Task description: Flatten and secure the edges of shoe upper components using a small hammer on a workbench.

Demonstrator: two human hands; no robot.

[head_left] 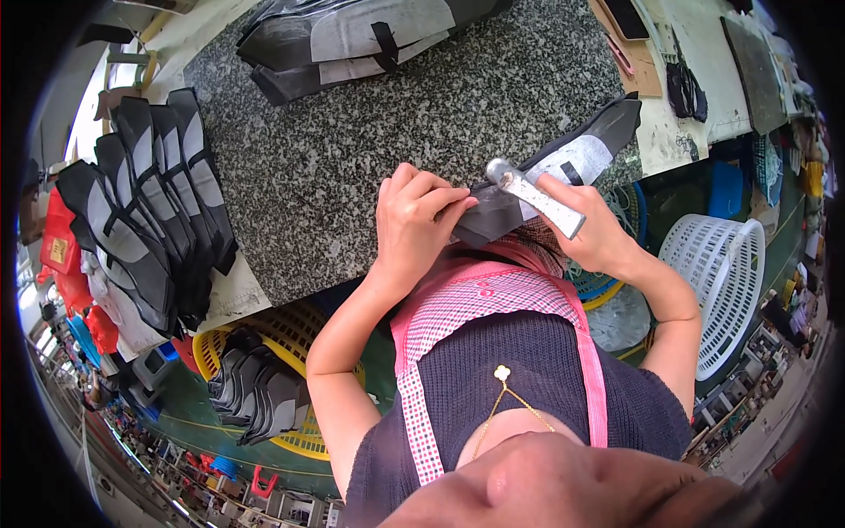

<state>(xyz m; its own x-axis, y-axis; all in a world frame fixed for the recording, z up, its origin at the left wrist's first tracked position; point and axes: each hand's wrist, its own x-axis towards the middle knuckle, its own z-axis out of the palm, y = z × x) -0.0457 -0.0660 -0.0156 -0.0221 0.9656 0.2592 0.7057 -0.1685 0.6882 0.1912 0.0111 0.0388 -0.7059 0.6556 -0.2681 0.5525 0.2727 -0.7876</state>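
On a speckled granite slab (326,167) lies a black leather-like piece with a pale grey panel (591,155) and a short black strip, slanting up to the right. Its lower left end overhangs the slab's near edge. My left hand (409,220) pinches the edge of that end between thumb and fingers. My right hand (598,231) is closed around a metal hammer (544,204), its worn silver head over the piece's upper edge, right of my left fingertips. The piece's middle is partly hidden by the hammer and right hand.
Similar pieces (387,35) are stacked at the slab's far edge, and several more (158,194) fan out at its left. Below stand a yellow basket (308,440) holding more pieces and a white basket (717,290) at right. A phone (627,18) lies at the far right.
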